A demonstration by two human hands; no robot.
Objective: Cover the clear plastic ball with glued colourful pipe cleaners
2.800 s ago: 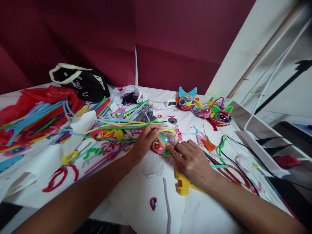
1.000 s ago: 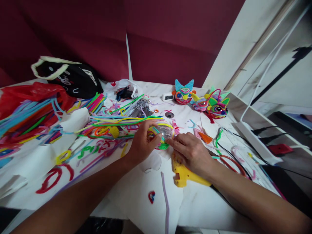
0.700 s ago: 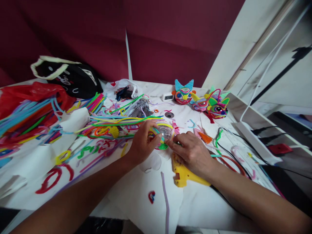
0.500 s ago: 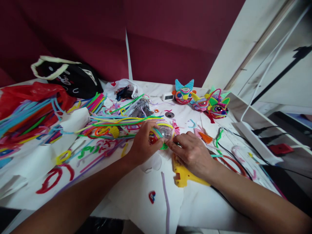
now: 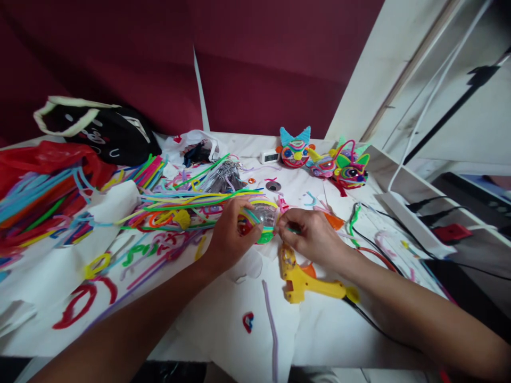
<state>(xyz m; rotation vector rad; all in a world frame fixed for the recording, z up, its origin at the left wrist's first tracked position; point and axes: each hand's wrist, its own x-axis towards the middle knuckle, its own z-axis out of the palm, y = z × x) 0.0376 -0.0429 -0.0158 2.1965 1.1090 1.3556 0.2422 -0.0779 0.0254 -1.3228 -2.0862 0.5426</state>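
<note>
A clear plastic ball trimmed with yellow, teal and green pipe cleaners is held up over the table. My left hand grips it from the left, thumb in front and fingers behind. At the ball's right edge, my right hand is closed in a pinch. A bit of teal-green pipe cleaner shows between its fingers; the rest is hidden. Below the right hand lies a yellow hot glue gun. A lilac pipe cleaner and a small red-and-blue piece lie on white paper nearer me.
Bundles of pipe cleaners and a red bag fill the left. A black bag stands behind. Finished decorated heads, a small white clock and a power strip with cables are at the back and right.
My right hand has shifted up and away from the glue gun, uncovering more of it. My left hand still holds the ball. The whole view has moved slightly.
</note>
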